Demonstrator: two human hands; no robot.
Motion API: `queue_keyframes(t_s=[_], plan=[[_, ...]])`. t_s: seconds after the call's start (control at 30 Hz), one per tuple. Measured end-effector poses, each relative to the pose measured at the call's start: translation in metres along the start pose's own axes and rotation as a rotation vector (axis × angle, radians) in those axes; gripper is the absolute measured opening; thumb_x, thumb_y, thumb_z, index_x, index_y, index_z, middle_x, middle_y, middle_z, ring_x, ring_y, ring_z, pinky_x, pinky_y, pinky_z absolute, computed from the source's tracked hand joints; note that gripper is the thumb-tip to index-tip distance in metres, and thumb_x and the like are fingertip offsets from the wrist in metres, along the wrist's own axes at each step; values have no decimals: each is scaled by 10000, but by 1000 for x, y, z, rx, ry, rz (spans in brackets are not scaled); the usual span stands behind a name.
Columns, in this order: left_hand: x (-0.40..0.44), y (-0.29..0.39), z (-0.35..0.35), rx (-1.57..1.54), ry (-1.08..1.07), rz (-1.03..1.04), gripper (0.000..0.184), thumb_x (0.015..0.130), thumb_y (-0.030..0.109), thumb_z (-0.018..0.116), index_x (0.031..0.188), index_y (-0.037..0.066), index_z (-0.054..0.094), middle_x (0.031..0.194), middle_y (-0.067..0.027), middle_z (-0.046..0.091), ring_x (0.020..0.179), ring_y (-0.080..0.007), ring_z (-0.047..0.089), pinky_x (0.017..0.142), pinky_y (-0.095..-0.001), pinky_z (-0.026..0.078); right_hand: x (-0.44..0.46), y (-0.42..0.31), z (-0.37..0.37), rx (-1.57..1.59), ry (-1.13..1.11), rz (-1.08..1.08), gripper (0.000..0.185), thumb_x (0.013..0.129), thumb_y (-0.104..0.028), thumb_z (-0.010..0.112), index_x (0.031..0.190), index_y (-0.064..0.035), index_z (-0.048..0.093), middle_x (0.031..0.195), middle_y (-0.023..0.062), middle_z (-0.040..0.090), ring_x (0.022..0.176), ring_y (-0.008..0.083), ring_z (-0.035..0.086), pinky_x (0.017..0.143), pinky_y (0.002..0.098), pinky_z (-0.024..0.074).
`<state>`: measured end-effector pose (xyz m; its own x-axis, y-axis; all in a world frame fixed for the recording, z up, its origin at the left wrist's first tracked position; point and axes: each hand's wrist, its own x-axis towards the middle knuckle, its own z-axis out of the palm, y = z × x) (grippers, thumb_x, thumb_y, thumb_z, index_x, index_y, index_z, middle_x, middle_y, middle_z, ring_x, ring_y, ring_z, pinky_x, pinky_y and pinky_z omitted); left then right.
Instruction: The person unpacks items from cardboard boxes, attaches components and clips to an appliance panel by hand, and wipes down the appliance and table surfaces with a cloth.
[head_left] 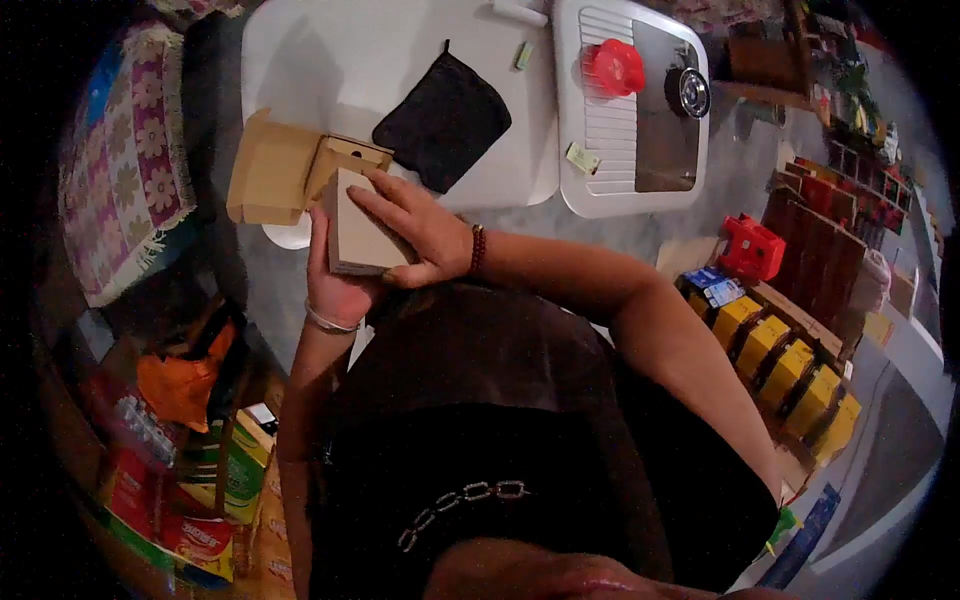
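Note:
A small pale cardboard box [368, 228] is held close to my body, tilted, at the edge of the white table. My left hand [335, 285], with a pale bangle at the wrist, supports its left side and underside; part of that palm is hidden. Across the box's upper face and right edge lies my right hand [425, 228], fingers and thumb gripping it. Just beyond is an opened brown cardboard carton [268, 170], its flap folded out to the left. A black cloth pouch or mat [445, 115] lies flat on the table, near my right fingertips.
The white table [330, 60] bears a small green-white packet [523, 56]. To the right, a white sink unit [600, 205] with a ribbed drainer holds a red bowl-like item [615, 68]. Yellow boxes [770, 345] and a red crate [752, 247] stand right; a flowered cloth [130, 170] hangs left.

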<state>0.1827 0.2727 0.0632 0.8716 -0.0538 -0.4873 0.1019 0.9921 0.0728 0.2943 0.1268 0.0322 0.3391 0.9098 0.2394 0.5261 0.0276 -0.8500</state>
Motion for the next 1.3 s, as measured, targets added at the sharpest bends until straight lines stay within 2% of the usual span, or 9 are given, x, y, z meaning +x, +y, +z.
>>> queue_keyframes(t_s=[0.17,0.4,0.6,0.67,0.73,0.83,0.9,1.07,1.3], plan=[[-1,17,-17,160,118,17,595,985,481,375,1436,94,341,1388,-123,447,1285,-293,441,1073,-491,352,10,5,7,-1,7,-17,948,736,-606,579,1422,-3,327,1372,339,320,1198,492,410,1009,504,342],[-1,26,-23,87,124,-55,614,929,454,475,1422,107,362,1391,-124,452,1282,-301,444,1070,-490,356,15,-4,15,-266,-45,121,950,701,-588,644,1435,-78,321,1375,327,324,1244,480,378,1011,516,332],[25,56,-114,320,513,-320,529,845,210,554,1356,125,445,1293,-84,533,1210,-254,511,1006,-449,433,-2,43,62,-194,-85,265,920,712,-544,708,1413,-76,338,1415,284,322,1274,458,366,1039,530,319],[45,60,-152,459,447,-319,466,808,216,578,1261,126,514,1191,-73,578,1088,-255,559,873,-444,476,-17,70,61,-189,-91,305,893,708,-492,744,1398,-70,365,1414,252,358,1282,432,377,1053,521,320],[64,68,-188,598,458,-306,437,783,217,596,1207,122,552,1116,-65,605,997,-245,586,793,-430,497,-39,103,47,-105,101,352,774,725,-344,776,1354,-53,432,1364,196,457,1265,381,428,1059,470,347],[90,88,-239,805,542,-288,391,766,190,611,1147,111,568,1009,-47,616,882,-207,588,735,-371,485,-114,163,29,-310,295,848,537,781,-177,745,1250,-40,522,1297,176,530,1215,348,490,1041,402,390],[109,97,-267,927,514,-289,299,755,142,618,1050,105,588,887,-22,615,772,-169,580,675,-302,457,-168,193,-7,-389,394,1122,549,788,-246,744,1244,-36,523,1277,181,539,1188,355,505,1028,396,398],[136,93,-260,1572,620,-111,428,762,174,623,1155,17,554,1027,-127,635,942,-256,604,832,-344,472,-269,230,-77,-801,498,1553,625,755,-221,746,1291,-11,502,1277,217,538,1203,368,496,1039,411,400],[126,91,-250,2526,471,184,518,830,224,663,1240,-45,495,1318,-243,485,1186,-396,490,1016,-423,407,-297,274,-86,-874,466,1556,708,697,-256,778,1305,-47,482,1245,218,546,1175,386,509,999,416,439]])
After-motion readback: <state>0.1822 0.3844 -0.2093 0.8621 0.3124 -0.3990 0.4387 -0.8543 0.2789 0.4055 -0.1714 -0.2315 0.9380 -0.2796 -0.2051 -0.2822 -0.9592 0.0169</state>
